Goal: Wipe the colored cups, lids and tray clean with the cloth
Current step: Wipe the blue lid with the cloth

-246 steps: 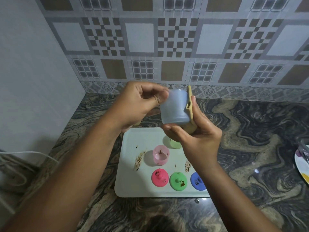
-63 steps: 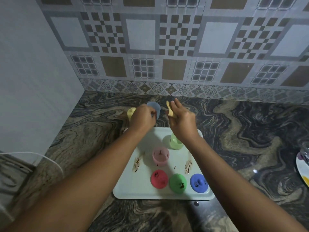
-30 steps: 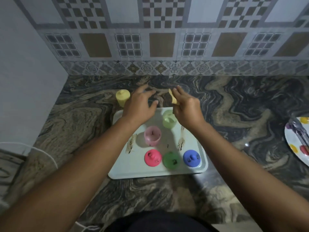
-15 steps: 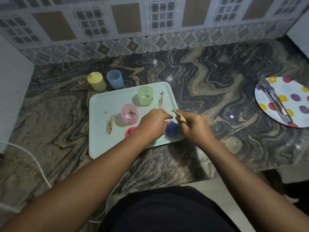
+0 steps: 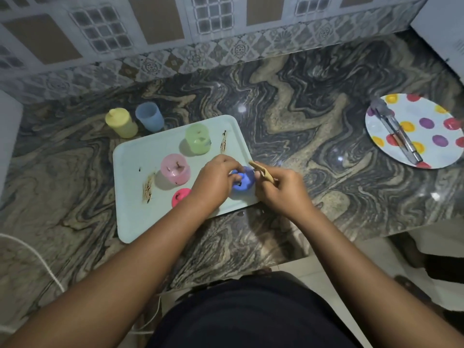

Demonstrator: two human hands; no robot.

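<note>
Gripping the blue lid [image 5: 243, 184] at the near right corner of the tray [image 5: 130, 222], left hand [image 5: 213, 182] curls round it; right hand [image 5: 282, 190], just beside, pinches the folded cloth [image 5: 261, 170]. Pink lid [image 5: 180, 195] lies partly hidden behind the left hand. Farther: pink cup [image 5: 175, 169], then green cup [image 5: 197, 138], both on tray; blue cup [image 5: 150, 120] and capped yellow cup [image 5: 121, 123] on counter [image 5: 301, 121] behind it.

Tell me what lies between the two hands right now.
The blue lid lies between them, as the head view shows: the left hand grips it, and the right hand holds the cloth beside it.
</note>
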